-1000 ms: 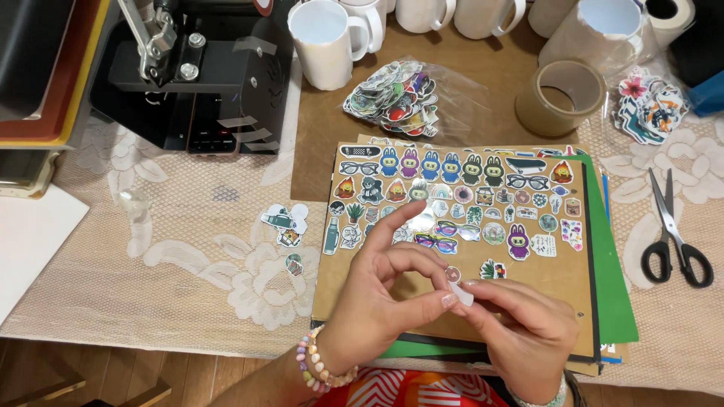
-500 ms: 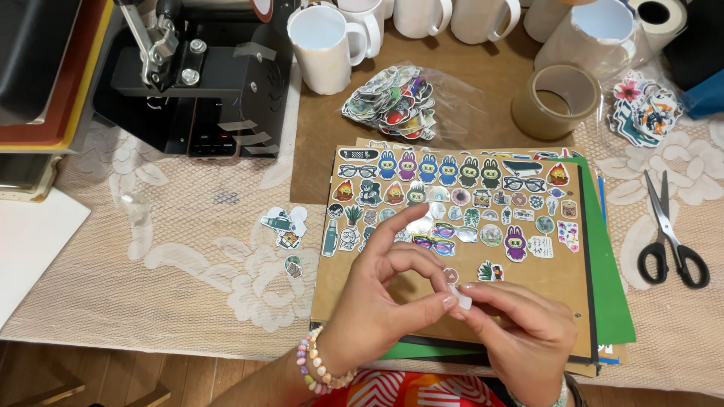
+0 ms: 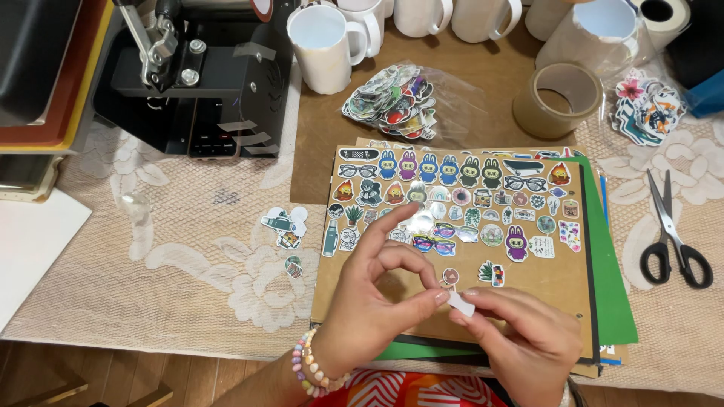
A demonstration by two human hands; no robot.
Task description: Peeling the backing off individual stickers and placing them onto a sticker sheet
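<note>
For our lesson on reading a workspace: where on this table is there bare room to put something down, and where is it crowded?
Free: the lace cloth between the black press and the loose stickers; the bare lower strip of the brown board beside the hands. Crowded: the board's sticker rows, the mugs, sticker bag, tape roll and scissors.

scissors [image 3: 673,240] right on lace tabletop [image 3: 188,249] | tape roll [image 3: 556,99] behind | white mugs [image 3: 326,47] at back | black press machine [image 3: 197,71] back-left | bagged stickers [image 3: 392,102]

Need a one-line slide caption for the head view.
Both hands pinch a small white sticker above a sticker-covered brown board.
</note>
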